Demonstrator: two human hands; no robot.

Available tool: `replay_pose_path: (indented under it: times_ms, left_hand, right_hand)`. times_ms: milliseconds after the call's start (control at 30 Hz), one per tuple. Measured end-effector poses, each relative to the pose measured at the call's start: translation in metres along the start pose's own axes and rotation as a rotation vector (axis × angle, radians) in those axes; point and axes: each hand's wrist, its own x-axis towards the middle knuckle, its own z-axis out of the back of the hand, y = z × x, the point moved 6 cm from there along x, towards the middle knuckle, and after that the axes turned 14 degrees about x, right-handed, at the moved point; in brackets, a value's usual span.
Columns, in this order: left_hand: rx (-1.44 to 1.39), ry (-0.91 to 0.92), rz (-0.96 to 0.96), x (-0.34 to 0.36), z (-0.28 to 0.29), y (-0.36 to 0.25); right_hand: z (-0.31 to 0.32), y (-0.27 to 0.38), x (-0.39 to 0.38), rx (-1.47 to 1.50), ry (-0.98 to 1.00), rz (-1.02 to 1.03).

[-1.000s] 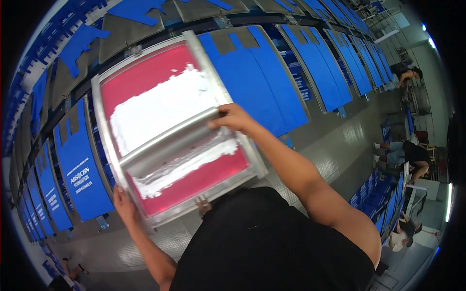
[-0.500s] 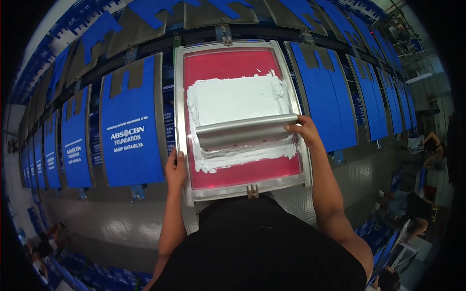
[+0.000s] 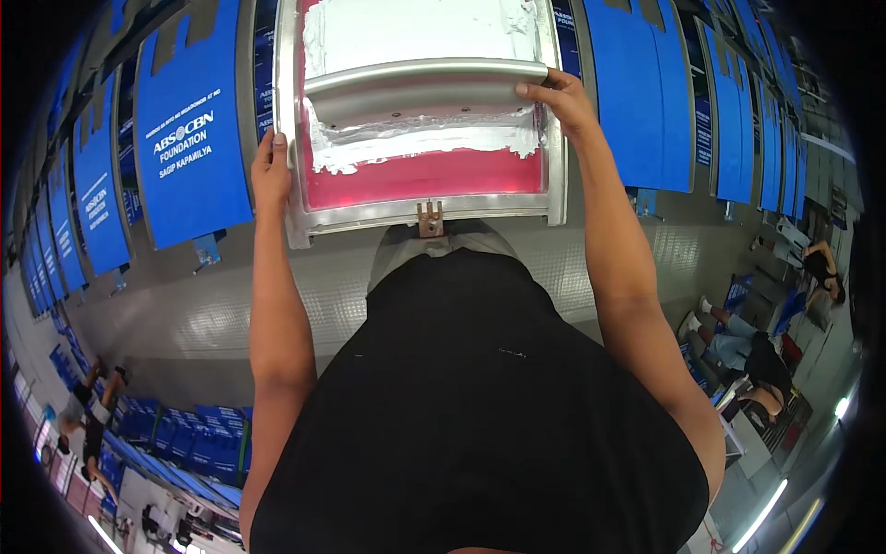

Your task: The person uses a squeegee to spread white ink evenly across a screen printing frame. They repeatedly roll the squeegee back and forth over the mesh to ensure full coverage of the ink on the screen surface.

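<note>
A metal-framed printing screen [image 3: 369,217] with red mesh lies in front of me, thick white ink [image 3: 415,32] spread over its middle. Across it stands a wide silver squeegee [image 3: 425,88], tilted, its lower edge in the ink. My right hand [image 3: 565,100] is closed round the squeegee's right end, thumb on the near face. At the screen's left side, my left hand [image 3: 270,171] grips the frame's edge, its fingers partly hidden. The far end of the screen is cut off by the picture's top.
Blue bag-shaped fabric pieces on boards stand in rows left [image 3: 189,138] and right [image 3: 646,102]. A metal hinge clamp [image 3: 430,220] sits at the screen's near edge. Behind me are stacks of blue pieces [image 3: 198,439] and other people [image 3: 761,369] at the sides.
The view has tilted back toward my body, so the screen appears higher in the picture. Both hands keep their holds, and the squeegee stays at about the same place on the screen.
</note>
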Motion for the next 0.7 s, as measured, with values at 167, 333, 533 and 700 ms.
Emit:
replay_pose_path:
  times_ms: [167, 333, 533, 700]
  left_hand:
    - [0.017, 0.031, 0.021, -0.007, -0.003, 0.008]
    - [0.068, 0.041, 0.001, -0.008, -0.012, 0.009]
    - [0.473, -0.185, -0.665, -0.048, 0.027, -0.09]
    - [0.905, 0.311, -0.844, -0.072, -0.015, -0.152]
  right_hand:
    - [-0.005, -0.001, -0.003, -0.014, -0.024, -0.019]
    - [0.003, -0.013, -0.001, -0.042, -0.01, -0.037]
    - [-0.032, 0.031, -0.043, -1.084, 0.183, -0.001]
    - [-0.088, 0.023, -0.098, -1.236, 0.104, 0.447]
